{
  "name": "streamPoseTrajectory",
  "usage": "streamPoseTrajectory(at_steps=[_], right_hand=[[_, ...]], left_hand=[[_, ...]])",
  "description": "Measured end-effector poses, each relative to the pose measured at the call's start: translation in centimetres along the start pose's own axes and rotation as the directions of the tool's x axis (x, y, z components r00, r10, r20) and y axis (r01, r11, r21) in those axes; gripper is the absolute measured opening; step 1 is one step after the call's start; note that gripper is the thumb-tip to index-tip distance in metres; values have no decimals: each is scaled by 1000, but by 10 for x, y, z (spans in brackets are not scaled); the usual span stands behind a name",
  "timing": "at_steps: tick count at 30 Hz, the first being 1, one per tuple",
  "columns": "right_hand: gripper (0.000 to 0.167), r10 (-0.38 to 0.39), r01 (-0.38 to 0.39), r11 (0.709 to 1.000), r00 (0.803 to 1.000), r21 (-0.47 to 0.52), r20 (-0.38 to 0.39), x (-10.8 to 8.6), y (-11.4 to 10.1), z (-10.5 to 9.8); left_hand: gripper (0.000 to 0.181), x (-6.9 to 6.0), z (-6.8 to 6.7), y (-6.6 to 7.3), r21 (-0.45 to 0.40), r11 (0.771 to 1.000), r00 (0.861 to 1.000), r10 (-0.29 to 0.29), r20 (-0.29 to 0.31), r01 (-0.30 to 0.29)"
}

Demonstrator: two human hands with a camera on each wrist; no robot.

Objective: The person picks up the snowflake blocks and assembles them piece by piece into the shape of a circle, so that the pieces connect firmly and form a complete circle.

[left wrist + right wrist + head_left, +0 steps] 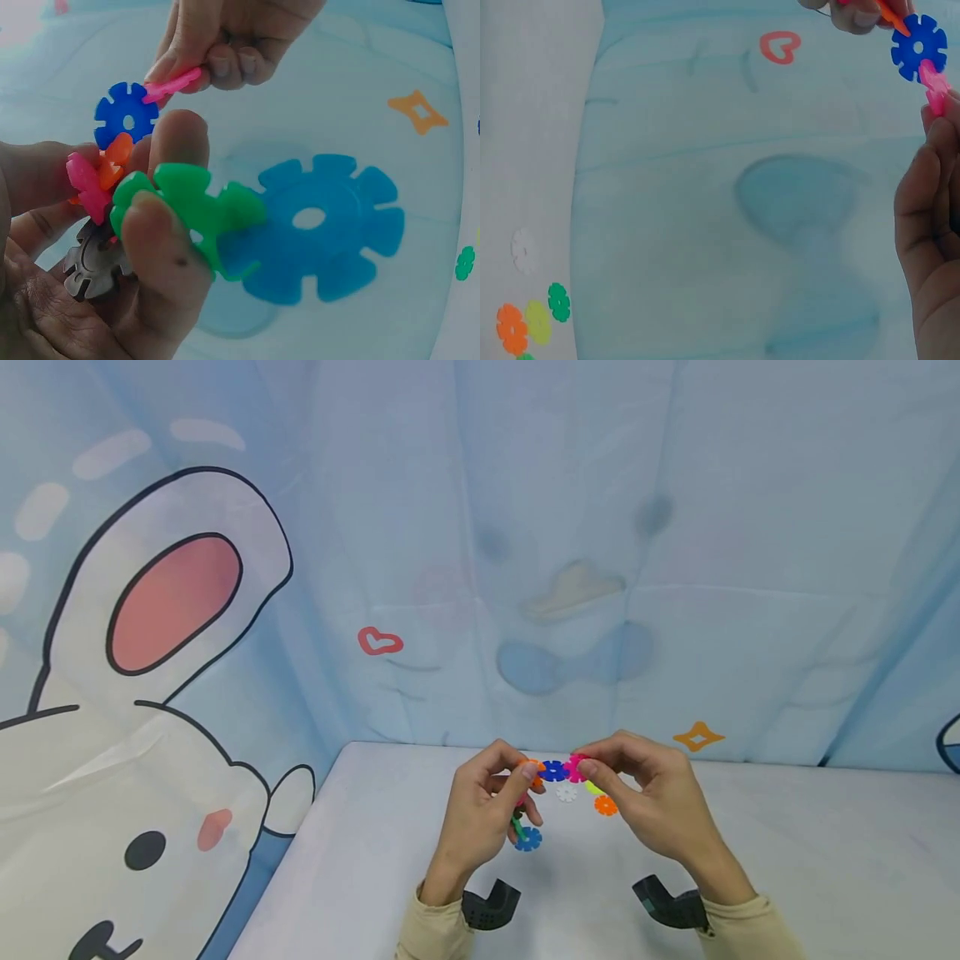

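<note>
My left hand [480, 810] holds a chain of slotted plastic snowflake discs close to the back of the table. In the left wrist view its fingers are around an orange disc [115, 161], a pink disc [88, 187], a dark grey disc [94, 262] and a green disc [176, 184]. A light blue disc [345, 240] is slotted to the green one and sticks out past the fingers. Opposite, my right hand [663, 802] pinches another pink disc [575, 768]. Between the hands a dark blue disc [553, 771] joins the pink and orange ones.
Loose discs lie on the white table [375, 860] beyond and below the hands: white [566, 792], orange [606, 805], yellow [538, 322] and green [559, 302]. A light blue printed curtain [420, 527] hangs behind the table. Each wrist carries a black mount [491, 906].
</note>
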State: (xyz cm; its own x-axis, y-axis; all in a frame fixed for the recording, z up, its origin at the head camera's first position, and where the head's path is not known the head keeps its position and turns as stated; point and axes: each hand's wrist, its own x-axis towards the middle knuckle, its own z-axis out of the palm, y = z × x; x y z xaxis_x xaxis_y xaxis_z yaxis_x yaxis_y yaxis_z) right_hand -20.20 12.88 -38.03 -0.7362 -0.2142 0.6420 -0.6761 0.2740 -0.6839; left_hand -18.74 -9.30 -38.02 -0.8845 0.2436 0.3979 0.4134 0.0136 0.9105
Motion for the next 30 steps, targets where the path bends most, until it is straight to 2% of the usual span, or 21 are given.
streamPoseTrajectory(at_steps=[7,10,19,22,24,27,30], right_hand=[[32,-92,93,996,994,9,-67,-3,0,7],[34,-109,109,994,990,-5,-88,-4,0,8],[29,-89,91,996,988,12,-123,-3,-2,14],[29,-71,73,997,991,14,-117,-2,-2,16],[28,-39,40,999,996,17,-86,-2,0,15],[30,-7,7,1000,999,0,-35,-1,5,13],[30,12,-12,998,1000,-69,-7,-1,17,12]], left_hand=[[15,-2,2,1,4,1000,1000,7,-26,-7],[15,-2,3,1,9,1000,999,13,-35,-13],[16,-2,6,1,32,999,998,20,-59,-18],[18,-1,5,0,46,999,999,14,-48,-12],[20,-1,4,-2,40,999,1000,-13,-26,14],[22,2,3,-7,-2,996,996,-93,-6,93],[23,5,1,-14,-72,981,982,-182,-43,179]])
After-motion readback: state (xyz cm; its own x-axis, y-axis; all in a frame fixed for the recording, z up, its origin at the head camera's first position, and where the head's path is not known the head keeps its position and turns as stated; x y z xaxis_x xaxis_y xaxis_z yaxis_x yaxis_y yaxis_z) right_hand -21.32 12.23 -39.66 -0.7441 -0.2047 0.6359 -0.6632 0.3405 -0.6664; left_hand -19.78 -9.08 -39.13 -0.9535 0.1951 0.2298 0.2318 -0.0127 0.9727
